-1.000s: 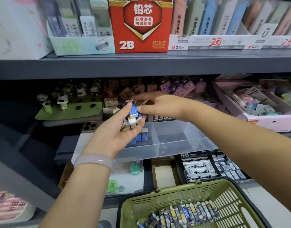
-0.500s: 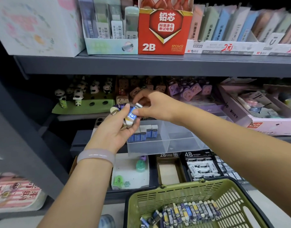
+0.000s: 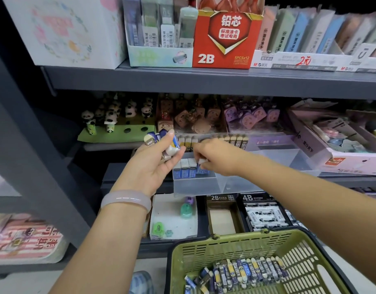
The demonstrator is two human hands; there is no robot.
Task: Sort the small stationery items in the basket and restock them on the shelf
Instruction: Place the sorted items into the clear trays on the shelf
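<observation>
While a small bunch of erasers point(image 3: 161, 143) is clutched in the left hand point(image 3: 150, 166), its fingers curled round them, a single eraser point(image 3: 202, 161) is pinched by the fingertips of the right hand point(image 3: 216, 157) and held at the right end of a short row of erasers point(image 3: 186, 169) stood upright in a clear plastic tray point(image 3: 204, 185) on the middle shelf point(image 3: 352, 179). Each eraser is seen as a small white block wrapped in a dark blue paper sleeve with pale print, one white end left bare; the print is too small to be read. Those in the tray are set side by side, touching, blue sleeves facing forward. The bunch in the left hand is held just left of and slightly above the tray, the blocks lying at mixed angles.

Below, at the lower right, many more of the same erasers point(image 3: 242, 274) are piled loosely in a green plastic basket point(image 3: 225, 242), some with yellowish sleeves. A pale bangle point(image 3: 125, 200) is worn on the left wrist.
</observation>
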